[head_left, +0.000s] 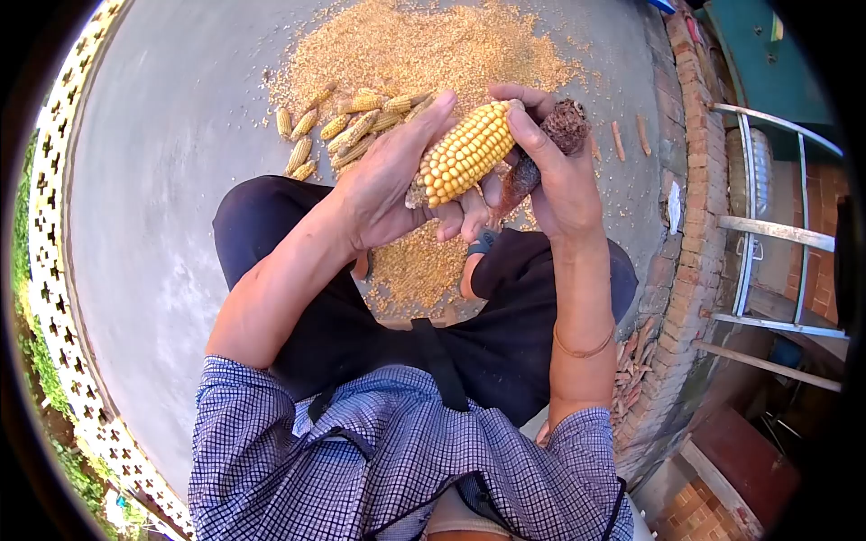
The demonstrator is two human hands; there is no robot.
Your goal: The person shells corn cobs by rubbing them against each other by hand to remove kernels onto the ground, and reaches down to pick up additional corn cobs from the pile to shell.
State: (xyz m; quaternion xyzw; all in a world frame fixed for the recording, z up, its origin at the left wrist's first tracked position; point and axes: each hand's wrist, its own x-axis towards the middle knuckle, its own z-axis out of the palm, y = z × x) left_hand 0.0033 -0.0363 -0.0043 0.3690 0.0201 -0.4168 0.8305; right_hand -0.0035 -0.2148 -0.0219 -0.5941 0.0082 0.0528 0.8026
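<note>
A yellow ear of corn (467,155), its rows of kernels mostly in place, lies tilted between my two hands above my lap. My left hand (383,185) is wrapped round its lower left side. In my right hand (570,185) is a dark reddish-brown corn cob (566,128), and the thumb of that hand reaches the upper right end of the ear. The cob's middle is partly hidden by my fingers. Beyond my hands, several partly shelled ears (356,133) lie heaped on the floor beside loose kernels (424,45).
More kernels (415,270) are spread between my feet. A few bare cobs (618,141) lie to the right, with a heap of cobs (633,365) near my right elbow. A low brick edge (690,270) and a metal rail frame (780,230) stand along the right.
</note>
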